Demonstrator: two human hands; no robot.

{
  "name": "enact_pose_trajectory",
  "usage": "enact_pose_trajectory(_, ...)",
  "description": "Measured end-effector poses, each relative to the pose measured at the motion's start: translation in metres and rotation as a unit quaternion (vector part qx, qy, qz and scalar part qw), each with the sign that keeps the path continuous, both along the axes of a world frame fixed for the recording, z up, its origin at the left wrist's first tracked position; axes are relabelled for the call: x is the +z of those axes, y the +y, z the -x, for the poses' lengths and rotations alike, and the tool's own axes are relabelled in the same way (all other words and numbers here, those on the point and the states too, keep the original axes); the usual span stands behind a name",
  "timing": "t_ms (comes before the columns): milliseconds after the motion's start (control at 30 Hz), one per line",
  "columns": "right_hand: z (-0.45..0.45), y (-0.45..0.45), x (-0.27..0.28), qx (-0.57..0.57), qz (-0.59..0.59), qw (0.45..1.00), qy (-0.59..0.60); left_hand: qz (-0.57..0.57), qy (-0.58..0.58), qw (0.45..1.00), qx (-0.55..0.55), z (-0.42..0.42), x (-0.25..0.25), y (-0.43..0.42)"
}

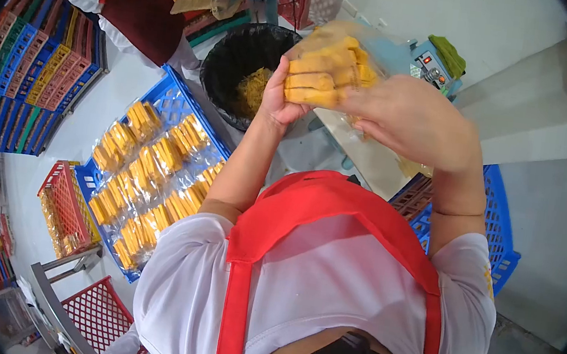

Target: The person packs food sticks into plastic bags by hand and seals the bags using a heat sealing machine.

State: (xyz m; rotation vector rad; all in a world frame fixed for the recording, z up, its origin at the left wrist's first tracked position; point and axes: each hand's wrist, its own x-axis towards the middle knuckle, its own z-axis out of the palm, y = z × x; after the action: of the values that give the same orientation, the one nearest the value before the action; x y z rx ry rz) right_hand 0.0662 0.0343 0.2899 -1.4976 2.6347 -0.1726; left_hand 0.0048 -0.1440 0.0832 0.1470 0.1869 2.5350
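Observation:
A clear plastic bag of thick yellow sticks (pixel 311 86) is held up in front of me. My left hand (pixel 287 97) grips its left side, thumb up along the edge and the palm underneath. At the bag's right side is my right hand (pixel 405 117), smeared by motion. Its fingertips overlap the bag's edge, and whether they pinch the plastic cannot be made out. Below the hands is a pale work surface (pixel 379 163), partly covered by my right forearm. Behind the bag stands a blue-grey machine with a control panel (pixel 430 66).
To the left, a blue crate (pixel 168 80) holds several bagged bundles (pixel 160 156). A black-lined bin (pixel 221 51) contains yellow scraps. A co-worker (pixel 134 13) works at the top left near stacked coloured crates (pixel 30 64). Another blue crate (pixel 500 209) stands right; a red crate (pixel 75 195) is left.

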Motion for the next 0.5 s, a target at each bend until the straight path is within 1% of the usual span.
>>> enact_pose_trajectory(33, -0.005, 0.000, 0.001, -0.015, 0.021, 0.999, 0.025, 0.000, -0.003, 1.000, 0.002, -0.001, 0.000, 0.001)
enact_pose_trajectory(67, -0.009, -0.001, -0.001, -0.014, 0.021, 0.999, 0.022, 0.013, -0.007, 1.000, 0.025, -0.002, 0.001, 0.002)
enact_pose_trajectory(100, -0.012, 0.000, -0.003, 0.003, 0.066, 0.997, 0.040, 0.027, -0.009, 0.998, 0.047, -0.002, 0.002, 0.004)
enact_pose_trajectory(133, -0.013, 0.000, -0.005, 0.019, 0.112, 0.992, 0.058, 0.028, -0.010, 0.998, 0.046, -0.002, 0.001, 0.005)
enact_pose_trajectory(267, -0.015, 0.001, -0.007, 0.005, 0.110, 0.992, 0.060, 0.015, 0.008, 0.999, 0.049, -0.001, -0.002, 0.010)
enact_pose_trajectory(333, -0.012, 0.001, -0.003, 0.010, 0.052, 0.997, 0.063, 0.011, 0.010, 0.999, 0.046, 0.000, -0.004, 0.010)
enact_pose_trajectory(367, -0.008, 0.001, -0.002, 0.008, 0.054, 0.997, 0.062, 0.011, 0.016, 1.000, 0.005, 0.001, -0.005, 0.008)
enact_pose_trajectory(400, 0.000, 0.001, -0.002, 0.011, 0.058, 0.993, 0.098, 0.011, 0.022, 0.999, -0.037, 0.001, -0.007, 0.007)
enact_pose_trajectory(433, 0.008, 0.002, -0.002, 0.013, 0.062, 0.989, 0.132, 0.015, 0.021, 0.999, -0.041, 0.005, -0.011, 0.008)
enact_pose_trajectory(467, 0.023, 0.005, -0.002, 0.007, 0.065, 0.989, 0.131, 0.097, 0.072, 0.991, -0.057, 0.011, -0.016, 0.011)
enact_pose_trajectory(500, 0.043, 0.009, -0.001, -0.024, 0.104, 0.990, 0.095, 0.178, 0.125, 0.973, -0.073, 0.014, -0.020, 0.014)
